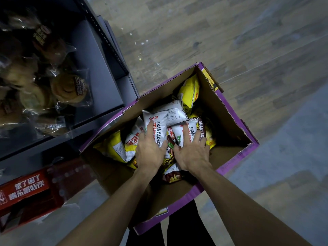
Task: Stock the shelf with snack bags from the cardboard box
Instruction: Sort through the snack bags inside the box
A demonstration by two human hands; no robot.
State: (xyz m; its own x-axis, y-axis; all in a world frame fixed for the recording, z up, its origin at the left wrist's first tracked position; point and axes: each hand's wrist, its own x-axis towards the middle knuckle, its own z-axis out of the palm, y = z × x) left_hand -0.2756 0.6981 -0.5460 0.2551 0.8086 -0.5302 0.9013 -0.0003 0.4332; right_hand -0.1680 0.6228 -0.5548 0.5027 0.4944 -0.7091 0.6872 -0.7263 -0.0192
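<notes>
An open cardboard box (229, 110) with purple outer walls stands on the floor, holding several white, yellow and brown snack bags. My left hand (150, 150) lies with fingers spread on a white snack bag (156, 121) printed with red and black letters. My right hand (192, 151) rests with straight fingers on another white bag (192, 129) beside it. Yellow bags (190, 91) lie at the far side and at the left (115, 148) of the box. The dark shelf (99, 55) stands to the left of the box.
Clear-wrapped round pastries (69, 87) lie on the dark shelf at the left. A red carton (26, 190) with white characters sits on the lowest level. Wood-look floor (230, 32) stretches beyond the box, with small scraps of litter. My dark-trousered legs (177, 233) are under the box's near edge.
</notes>
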